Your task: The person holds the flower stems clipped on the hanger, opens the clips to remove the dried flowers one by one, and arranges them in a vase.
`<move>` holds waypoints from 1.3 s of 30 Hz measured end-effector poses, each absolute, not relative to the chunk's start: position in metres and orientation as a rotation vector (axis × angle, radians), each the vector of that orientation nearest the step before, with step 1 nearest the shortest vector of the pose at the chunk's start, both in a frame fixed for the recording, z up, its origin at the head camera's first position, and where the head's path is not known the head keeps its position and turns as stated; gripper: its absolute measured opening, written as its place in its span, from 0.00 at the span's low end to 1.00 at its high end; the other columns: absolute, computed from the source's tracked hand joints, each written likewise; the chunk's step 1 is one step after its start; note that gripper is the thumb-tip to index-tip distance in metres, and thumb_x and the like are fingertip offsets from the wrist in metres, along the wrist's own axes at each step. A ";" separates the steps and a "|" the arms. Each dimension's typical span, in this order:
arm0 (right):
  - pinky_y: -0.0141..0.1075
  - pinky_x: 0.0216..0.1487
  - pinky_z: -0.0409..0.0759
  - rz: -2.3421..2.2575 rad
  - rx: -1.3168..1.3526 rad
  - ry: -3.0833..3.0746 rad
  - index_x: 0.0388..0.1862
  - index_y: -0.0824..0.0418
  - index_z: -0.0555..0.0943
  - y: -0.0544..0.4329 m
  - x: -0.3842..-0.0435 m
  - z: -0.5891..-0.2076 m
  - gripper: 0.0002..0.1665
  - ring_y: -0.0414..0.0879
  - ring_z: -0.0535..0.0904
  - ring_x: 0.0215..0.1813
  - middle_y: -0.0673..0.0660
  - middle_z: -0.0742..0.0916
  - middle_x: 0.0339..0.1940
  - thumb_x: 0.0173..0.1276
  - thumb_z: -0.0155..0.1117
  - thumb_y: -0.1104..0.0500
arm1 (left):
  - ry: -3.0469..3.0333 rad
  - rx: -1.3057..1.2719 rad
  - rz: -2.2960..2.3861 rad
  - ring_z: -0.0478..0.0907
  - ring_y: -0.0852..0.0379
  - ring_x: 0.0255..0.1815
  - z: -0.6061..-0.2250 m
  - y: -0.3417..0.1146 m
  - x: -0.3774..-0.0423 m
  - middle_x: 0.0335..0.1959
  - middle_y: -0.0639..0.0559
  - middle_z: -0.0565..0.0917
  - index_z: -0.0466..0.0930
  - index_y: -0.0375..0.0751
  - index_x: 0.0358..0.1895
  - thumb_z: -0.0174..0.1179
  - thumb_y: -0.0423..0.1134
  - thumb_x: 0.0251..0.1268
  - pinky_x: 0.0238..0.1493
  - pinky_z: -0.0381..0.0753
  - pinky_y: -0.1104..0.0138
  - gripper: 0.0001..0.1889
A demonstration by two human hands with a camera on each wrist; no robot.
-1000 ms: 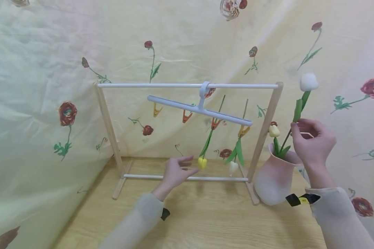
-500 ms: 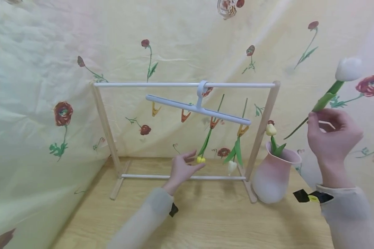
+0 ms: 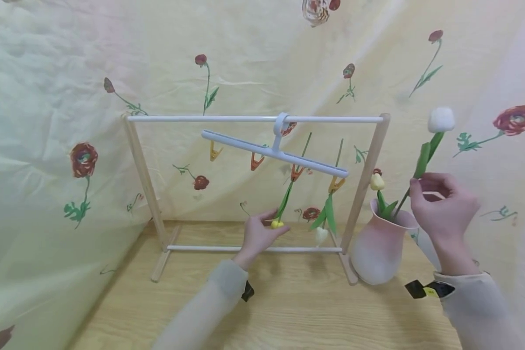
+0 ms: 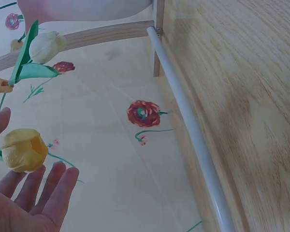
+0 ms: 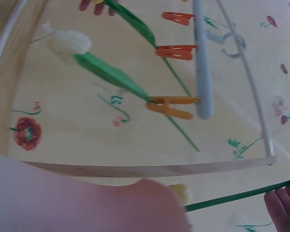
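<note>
The yellow tag (image 3: pixel 430 291) at my right cuff was too small to read. My right hand (image 3: pixel 447 210) pinched one white tulip with green leaves (image 3: pixel 441 120), bloom up, axis leaning right, stem end at the pink-and-white vase (image 3: pixel 376 253) holding one cream tulip (image 3: pixel 377 182). My left hand (image 3: pixel 259 236), fingers loosely spread, cupped one yellow tulip (image 3: pixel 277 224), hanging bloom-down from one of four plastic clips (image 5: pixel 176 100).
</note>
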State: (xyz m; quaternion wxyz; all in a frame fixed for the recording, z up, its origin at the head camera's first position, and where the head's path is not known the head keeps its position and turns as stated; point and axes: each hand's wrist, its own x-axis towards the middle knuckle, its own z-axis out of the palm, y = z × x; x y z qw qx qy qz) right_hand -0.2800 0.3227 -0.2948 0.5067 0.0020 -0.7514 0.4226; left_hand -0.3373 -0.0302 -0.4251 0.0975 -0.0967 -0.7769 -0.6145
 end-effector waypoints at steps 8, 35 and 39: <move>0.09 0.35 0.74 0.925 0.035 -1.973 0.45 0.69 0.90 0.333 -0.289 -0.328 0.14 0.14 0.77 0.28 0.22 0.82 0.27 0.67 0.72 0.59 | -2.280 -0.233 -1.816 0.88 0.43 0.53 -0.420 -0.030 -0.338 0.55 0.44 0.91 0.87 0.46 0.63 0.81 0.46 0.58 0.42 0.90 0.65 0.28; 0.10 0.49 0.76 0.806 0.251 -1.564 0.40 0.75 0.90 0.286 -0.283 -0.336 0.15 0.12 0.80 0.41 0.76 0.91 0.37 0.60 0.75 0.62 | -2.248 -0.248 -1.807 0.89 0.57 0.38 -0.410 -0.029 -0.342 0.42 0.47 0.94 0.93 0.45 0.49 0.73 0.42 0.68 0.44 0.89 0.67 0.10; 0.12 0.49 0.78 0.851 0.358 -1.587 0.41 0.74 0.90 0.263 -0.292 -0.334 0.11 0.16 0.82 0.42 0.73 0.92 0.39 0.61 0.74 0.67 | -2.258 -0.252 -1.815 0.89 0.57 0.38 -0.410 -0.027 -0.340 0.42 0.45 0.94 0.92 0.43 0.49 0.72 0.39 0.67 0.43 0.89 0.68 0.10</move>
